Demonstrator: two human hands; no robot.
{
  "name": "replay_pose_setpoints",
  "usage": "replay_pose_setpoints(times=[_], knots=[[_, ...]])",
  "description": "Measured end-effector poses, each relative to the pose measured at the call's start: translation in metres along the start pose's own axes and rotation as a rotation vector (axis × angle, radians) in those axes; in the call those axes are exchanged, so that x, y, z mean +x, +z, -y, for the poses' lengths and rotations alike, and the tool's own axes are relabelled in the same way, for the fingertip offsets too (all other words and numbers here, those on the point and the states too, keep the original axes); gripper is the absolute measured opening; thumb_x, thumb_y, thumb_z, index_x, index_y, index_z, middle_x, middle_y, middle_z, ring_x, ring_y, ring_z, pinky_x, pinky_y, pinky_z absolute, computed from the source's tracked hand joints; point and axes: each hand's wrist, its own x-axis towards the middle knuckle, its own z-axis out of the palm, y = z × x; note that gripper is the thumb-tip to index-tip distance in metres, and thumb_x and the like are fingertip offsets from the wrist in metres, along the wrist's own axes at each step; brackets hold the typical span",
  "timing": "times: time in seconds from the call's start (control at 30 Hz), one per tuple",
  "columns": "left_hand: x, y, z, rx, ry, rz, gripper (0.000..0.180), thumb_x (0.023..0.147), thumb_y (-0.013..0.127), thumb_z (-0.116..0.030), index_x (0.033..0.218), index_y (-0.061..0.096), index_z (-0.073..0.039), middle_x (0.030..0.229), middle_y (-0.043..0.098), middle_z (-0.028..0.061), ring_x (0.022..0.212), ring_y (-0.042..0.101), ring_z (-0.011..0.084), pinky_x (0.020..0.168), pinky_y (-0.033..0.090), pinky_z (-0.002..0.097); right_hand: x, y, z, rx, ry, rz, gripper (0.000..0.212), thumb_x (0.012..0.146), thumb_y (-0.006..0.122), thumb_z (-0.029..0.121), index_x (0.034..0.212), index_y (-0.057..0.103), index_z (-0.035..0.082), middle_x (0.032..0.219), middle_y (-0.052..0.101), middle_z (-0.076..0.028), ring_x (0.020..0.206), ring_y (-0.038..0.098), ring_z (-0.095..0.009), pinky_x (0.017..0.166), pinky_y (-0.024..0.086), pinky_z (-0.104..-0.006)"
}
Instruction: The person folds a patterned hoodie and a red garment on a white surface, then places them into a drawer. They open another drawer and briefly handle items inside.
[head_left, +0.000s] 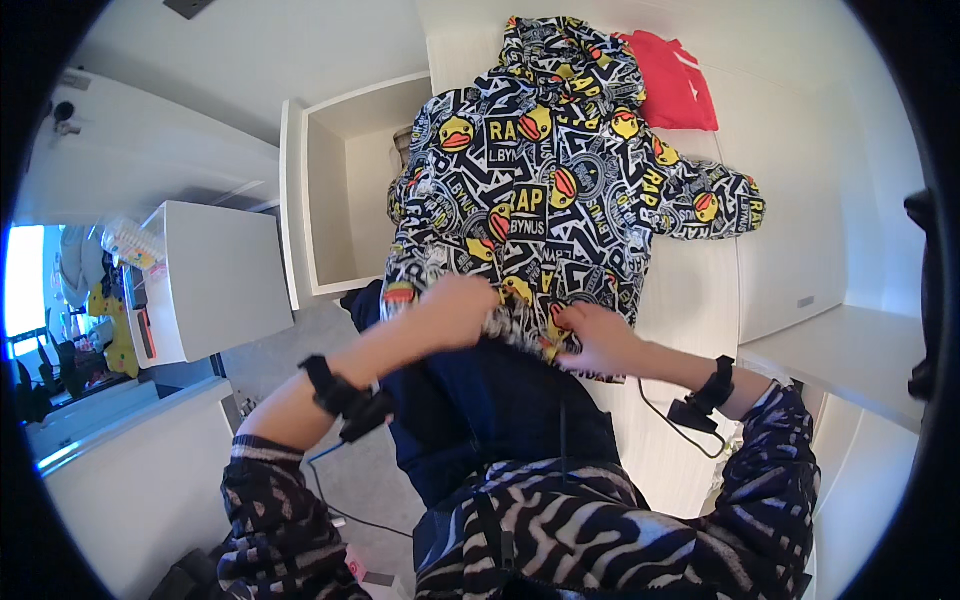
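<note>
A hooded jacket (560, 215), black and white with yellow ducks and printed lettering, lies spread on a pale wooden surface. Its hood points away from me and one sleeve stretches out to the right. At the near hem, my left hand (462, 308) is closed on the fabric left of the middle, its fingertips partly hidden and a little blurred. Just to the right, my right hand (600, 340) pinches the same hem between thumb and fingers. The cloth between the two hands is bunched.
A folded red garment (675, 85) lies beside the hood. On the left, an open drawer (292, 210) sits partly under the jacket. A white cabinet (235, 285) stands farther left. A white shelf (850, 355) juts out at right. Cables hang from the black bands on both my wrists.
</note>
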Motion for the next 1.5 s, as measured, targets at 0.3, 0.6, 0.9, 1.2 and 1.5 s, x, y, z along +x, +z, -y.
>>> replay_pose_setpoints(times=[0.3, 0.6, 0.9, 1.2, 1.5], knots=[[0.011, -0.115, 0.031, -0.329, -0.072, -0.713, 0.030, 0.075, 0.069, -0.031, 0.078, 0.064, -0.001, 0.065, 0.056, 0.0203, 0.062, 0.054, 0.0335, 0.058, 0.042, 0.0390, 0.015, -0.126, -0.021, -0.285, 0.125, -0.821, 0.016, 0.087, 0.054, 0.018, 0.093, 0.053, 0.002, 0.069, 0.060, -0.021, 0.067, 0.059, -0.040, 0.061, 0.047, -0.0475], [-0.020, -0.123, 0.021, -0.423, -0.120, -0.849, 0.028, 0.077, 0.067, -0.024, 0.080, 0.061, 0.003, 0.064, 0.051, 0.0231, 0.059, 0.047, 0.0347, 0.059, 0.041, 0.0387, -0.037, -0.151, -0.035, -0.204, 0.384, -0.687, 0.022, 0.077, 0.064, 0.010, 0.097, 0.064, 0.000, 0.087, 0.065, -0.022, 0.084, 0.063, -0.037, 0.075, 0.049, -0.0432], [-0.030, -0.100, 0.028, -0.796, -0.081, -0.672, 0.024, 0.083, 0.064, -0.021, 0.084, 0.066, 0.003, 0.056, 0.049, 0.0036, 0.055, 0.044, 0.0099, 0.054, 0.037, 0.0308, -0.074, -0.127, -0.028, 0.500, 0.295, -0.482, 0.018, 0.087, 0.060, 0.016, 0.095, 0.064, 0.000, 0.079, 0.066, -0.007, 0.070, 0.059, -0.013, 0.065, 0.048, -0.0294], [-0.036, -0.097, 0.010, -0.710, -0.115, -0.670, 0.020, 0.087, 0.061, -0.018, 0.091, 0.067, 0.001, 0.067, 0.059, -0.0023, 0.060, 0.048, 0.0044, 0.054, 0.038, 0.0233, -0.068, -0.099, -0.045, 1.662, 0.182, -0.314, 0.030, 0.093, 0.052, 0.015, 0.121, 0.051, 0.002, 0.114, 0.061, -0.011, 0.104, 0.060, -0.020, 0.092, 0.049, -0.0383], [-0.010, -0.123, 0.000, -0.597, -0.273, -0.950, 0.025, 0.082, 0.063, -0.024, 0.083, 0.065, 0.001, 0.062, 0.057, 0.0158, 0.058, 0.054, 0.0285, 0.059, 0.041, 0.0381, -0.032, -0.080, -0.034, 1.955, 0.035, -0.212, 0.037, 0.092, 0.048, 0.023, 0.121, 0.053, 0.002, 0.116, 0.060, -0.015, 0.104, 0.060, -0.024, 0.095, 0.047, -0.0390]])
